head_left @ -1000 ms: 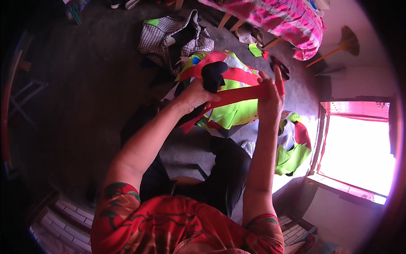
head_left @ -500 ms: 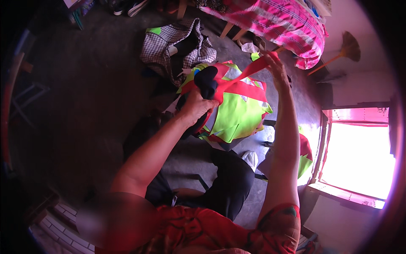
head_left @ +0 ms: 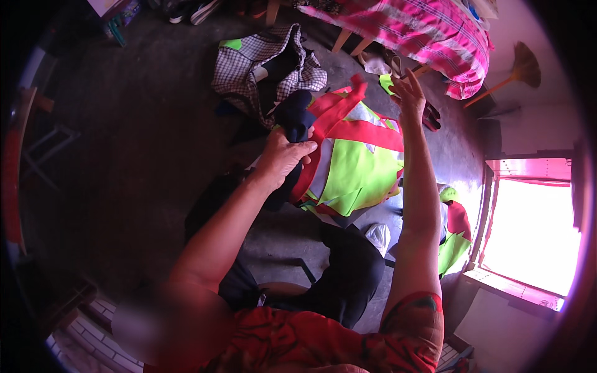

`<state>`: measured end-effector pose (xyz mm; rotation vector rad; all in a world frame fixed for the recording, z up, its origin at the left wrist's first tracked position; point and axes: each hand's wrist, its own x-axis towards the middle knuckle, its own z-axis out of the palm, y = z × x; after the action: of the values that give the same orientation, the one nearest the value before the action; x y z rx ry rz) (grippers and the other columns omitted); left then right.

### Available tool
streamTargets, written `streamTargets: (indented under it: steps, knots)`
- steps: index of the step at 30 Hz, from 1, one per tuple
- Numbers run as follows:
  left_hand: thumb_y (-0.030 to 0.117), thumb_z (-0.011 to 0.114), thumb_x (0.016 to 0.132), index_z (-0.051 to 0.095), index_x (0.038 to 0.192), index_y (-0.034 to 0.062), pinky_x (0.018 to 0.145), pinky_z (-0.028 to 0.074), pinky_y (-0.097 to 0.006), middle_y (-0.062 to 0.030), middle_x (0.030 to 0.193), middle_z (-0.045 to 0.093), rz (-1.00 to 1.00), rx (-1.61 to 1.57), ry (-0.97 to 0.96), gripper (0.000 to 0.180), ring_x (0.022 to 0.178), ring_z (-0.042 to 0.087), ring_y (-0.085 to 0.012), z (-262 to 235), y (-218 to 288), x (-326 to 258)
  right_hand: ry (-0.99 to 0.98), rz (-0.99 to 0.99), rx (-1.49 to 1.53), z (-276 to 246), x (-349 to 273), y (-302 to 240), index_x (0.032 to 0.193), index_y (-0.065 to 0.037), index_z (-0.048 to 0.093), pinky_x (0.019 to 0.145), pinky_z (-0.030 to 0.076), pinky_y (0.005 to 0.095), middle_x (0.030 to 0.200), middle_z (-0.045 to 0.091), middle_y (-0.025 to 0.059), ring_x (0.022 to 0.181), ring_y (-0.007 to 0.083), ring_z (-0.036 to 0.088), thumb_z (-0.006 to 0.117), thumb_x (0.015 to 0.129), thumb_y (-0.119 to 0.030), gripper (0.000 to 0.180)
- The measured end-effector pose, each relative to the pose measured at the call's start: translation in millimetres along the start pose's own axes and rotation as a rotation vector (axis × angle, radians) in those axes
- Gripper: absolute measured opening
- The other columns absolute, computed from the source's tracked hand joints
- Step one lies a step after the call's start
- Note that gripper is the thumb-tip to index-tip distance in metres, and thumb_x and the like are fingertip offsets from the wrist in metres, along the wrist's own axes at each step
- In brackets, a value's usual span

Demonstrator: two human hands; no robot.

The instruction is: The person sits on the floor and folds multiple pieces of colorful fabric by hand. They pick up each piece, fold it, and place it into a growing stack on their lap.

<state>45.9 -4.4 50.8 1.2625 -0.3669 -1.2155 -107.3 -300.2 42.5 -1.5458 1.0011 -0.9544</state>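
Both arms [head_left: 420, 199] outstretched, right hand [head_left: 408, 99] splayed

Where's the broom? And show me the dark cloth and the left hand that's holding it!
Broom [head_left: 526, 66]: head view, on its fan-shaped brush.
Dark cloth [head_left: 293, 113]: head view, on the bunched part above the fingers.
Left hand [head_left: 282, 155]: head view, on the back of the hand.

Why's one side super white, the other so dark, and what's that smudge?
Head view: the window at right glares blank white; head view: the floor at left lies in deep shadow; head view: a blurred patch sits lower left, cause unclear.
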Motion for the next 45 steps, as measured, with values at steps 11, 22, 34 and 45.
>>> streamTargets:
  steps: [11, 22, 34, 45]
  knots:
    - [0.01, 0.069, 0.075, 0.062, 0.09, 0.0075, 0.053, 0.043, -0.024, -0.002, 0.082, 0.059, 0.094, -0.112, 0.085, 0.017, 0.057, 0.053, -0.0097, -12, 9, 0, -0.206, -0.053, -1.109, 56, -38, 23, 0.087, -0.015, 0.069, 0.072, 0.049, 0.0424, 0.085, 0.067, 0.0137, 0.084, 0.034, 0.064, 0.064, 0.071, -0.056, 0.045]
    - [0.005, 0.067, 0.076, 0.061, 0.086, 0.0053, 0.049, 0.042, -0.022, -0.0005, 0.072, 0.058, 0.077, -0.165, 0.106, 0.012, 0.052, 0.051, -0.0084, -12, 17, -3, -0.152, 0.029, -0.993, 71, -27, 44, 0.083, -0.012, 0.071, 0.073, 0.05, 0.041, 0.085, 0.067, 0.0134, 0.083, 0.0324, 0.064, 0.069, 0.067, -0.043, 0.035]
    - [0.013, 0.07, 0.075, 0.061, 0.091, 0.0078, 0.053, 0.042, -0.025, -0.0004, 0.083, 0.06, 0.137, -0.147, 0.055, 0.019, 0.057, 0.053, -0.0097, -14, 6, 2, 0.014, -0.084, -0.925, 10, -33, 66, 0.085, -0.008, 0.066, 0.074, 0.047, 0.0369, 0.09, 0.064, 0.0123, 0.087, 0.028, 0.06, 0.072, 0.069, -0.027, 0.025]
    - [0.009, 0.069, 0.076, 0.061, 0.093, 0.0051, 0.052, 0.043, -0.023, -0.0013, 0.082, 0.062, 0.079, -0.145, 0.093, 0.019, 0.06, 0.055, -0.0088, -8, 13, -2, -0.288, -0.208, -1.28, 41, -23, 56, 0.094, -0.025, 0.067, 0.088, 0.04, 0.0474, 0.108, 0.058, 0.007, 0.107, 0.0278, 0.053, 0.052, 0.081, -0.019, 0.02]
